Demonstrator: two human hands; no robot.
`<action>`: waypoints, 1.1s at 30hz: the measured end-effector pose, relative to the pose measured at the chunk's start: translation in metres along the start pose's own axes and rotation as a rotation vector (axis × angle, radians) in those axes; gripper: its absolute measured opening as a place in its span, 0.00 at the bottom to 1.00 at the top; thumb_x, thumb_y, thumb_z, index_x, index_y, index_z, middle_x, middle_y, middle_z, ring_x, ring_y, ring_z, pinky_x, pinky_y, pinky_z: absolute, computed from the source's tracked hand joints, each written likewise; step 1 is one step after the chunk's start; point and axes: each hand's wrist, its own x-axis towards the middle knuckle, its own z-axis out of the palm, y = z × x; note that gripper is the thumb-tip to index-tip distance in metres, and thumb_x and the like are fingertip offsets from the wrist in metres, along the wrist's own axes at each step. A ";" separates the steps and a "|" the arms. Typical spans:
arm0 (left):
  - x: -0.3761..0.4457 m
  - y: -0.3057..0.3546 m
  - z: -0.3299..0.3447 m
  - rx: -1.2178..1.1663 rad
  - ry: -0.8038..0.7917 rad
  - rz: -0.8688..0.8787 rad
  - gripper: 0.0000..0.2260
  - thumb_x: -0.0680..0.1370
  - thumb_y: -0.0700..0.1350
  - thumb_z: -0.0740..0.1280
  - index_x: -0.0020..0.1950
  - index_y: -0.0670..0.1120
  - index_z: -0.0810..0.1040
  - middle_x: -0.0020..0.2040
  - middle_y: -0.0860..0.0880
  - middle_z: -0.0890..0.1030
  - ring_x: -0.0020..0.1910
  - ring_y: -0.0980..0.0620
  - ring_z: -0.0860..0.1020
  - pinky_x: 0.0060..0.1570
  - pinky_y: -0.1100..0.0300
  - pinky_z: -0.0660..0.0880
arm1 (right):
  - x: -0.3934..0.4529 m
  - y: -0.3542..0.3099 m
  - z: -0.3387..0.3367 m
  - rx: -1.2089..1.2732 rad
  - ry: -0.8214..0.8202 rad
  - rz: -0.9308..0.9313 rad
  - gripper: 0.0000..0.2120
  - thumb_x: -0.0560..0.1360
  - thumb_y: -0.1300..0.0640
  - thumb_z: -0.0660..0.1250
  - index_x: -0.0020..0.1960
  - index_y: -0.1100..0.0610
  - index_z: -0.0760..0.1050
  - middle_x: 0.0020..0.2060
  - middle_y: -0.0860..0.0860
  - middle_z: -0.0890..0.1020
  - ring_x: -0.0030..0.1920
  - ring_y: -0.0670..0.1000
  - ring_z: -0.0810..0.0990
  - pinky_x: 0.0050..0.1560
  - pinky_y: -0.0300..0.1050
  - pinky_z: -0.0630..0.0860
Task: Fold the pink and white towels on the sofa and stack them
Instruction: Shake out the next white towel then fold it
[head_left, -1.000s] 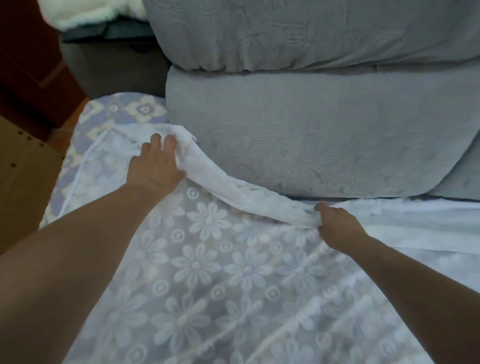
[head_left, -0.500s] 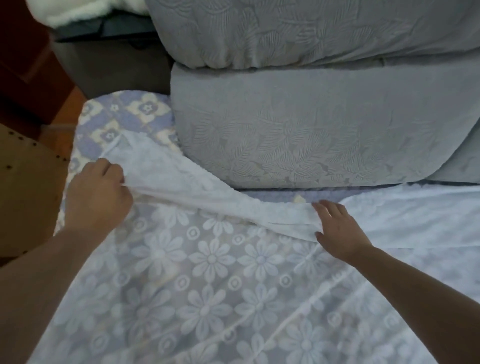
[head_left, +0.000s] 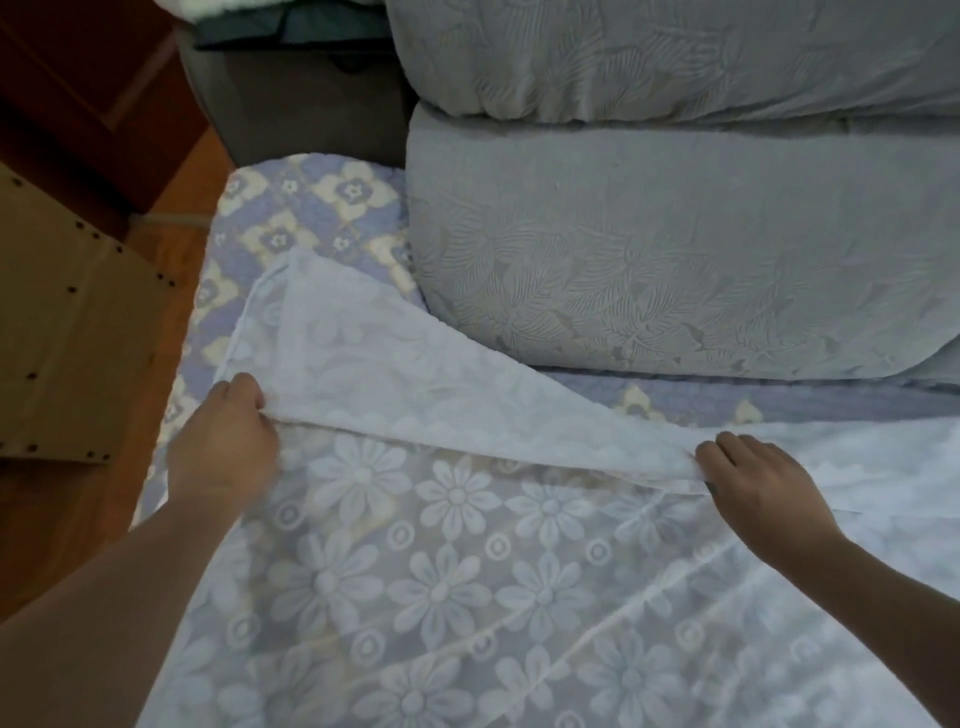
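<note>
A thin white towel (head_left: 467, 561) with a raised flower pattern lies spread over the sofa seat and fills most of the view. Its far left corner is turned back into a triangular flap (head_left: 395, 374). My left hand (head_left: 223, 447) grips the crease at the flap's left end, fingers curled round the cloth. My right hand (head_left: 753, 488) pinches the same crease at its right end. The towel runs out of view at the bottom and right. No pink towel is in sight.
A blue and cream flowered sofa cover (head_left: 311, 208) shows beyond the towel at the far left. Grey embossed back cushions (head_left: 675, 249) rise behind. A cardboard box (head_left: 67, 322) and a wooden floor (head_left: 62, 519) lie to the left. A dark box (head_left: 296, 98) stands at the back.
My left hand has drawn the towel's far edge toward me and to the left, so the flap has grown wider and flatter. My right hand stays at the crease, fingers now closed on it.
</note>
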 end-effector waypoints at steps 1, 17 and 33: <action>0.001 0.002 -0.005 -0.019 0.038 -0.010 0.04 0.77 0.37 0.61 0.48 0.46 0.71 0.44 0.44 0.74 0.43 0.38 0.76 0.43 0.44 0.76 | -0.001 0.005 -0.008 -0.003 0.032 -0.027 0.04 0.70 0.68 0.66 0.41 0.61 0.74 0.34 0.55 0.71 0.31 0.57 0.69 0.31 0.49 0.66; 0.092 0.105 -0.156 -1.216 -0.089 -0.695 0.11 0.83 0.35 0.56 0.61 0.38 0.75 0.40 0.37 0.78 0.31 0.42 0.78 0.21 0.51 0.78 | 0.147 0.063 -0.204 0.954 -0.443 1.082 0.13 0.85 0.58 0.56 0.44 0.62 0.69 0.25 0.59 0.79 0.16 0.51 0.75 0.18 0.41 0.73; 0.162 0.162 -0.162 -0.921 -0.094 -0.125 0.47 0.77 0.42 0.72 0.81 0.61 0.41 0.81 0.44 0.56 0.66 0.44 0.72 0.59 0.47 0.73 | 0.210 0.077 -0.169 0.831 0.066 0.674 0.37 0.78 0.60 0.66 0.80 0.48 0.52 0.59 0.51 0.75 0.51 0.56 0.77 0.49 0.50 0.75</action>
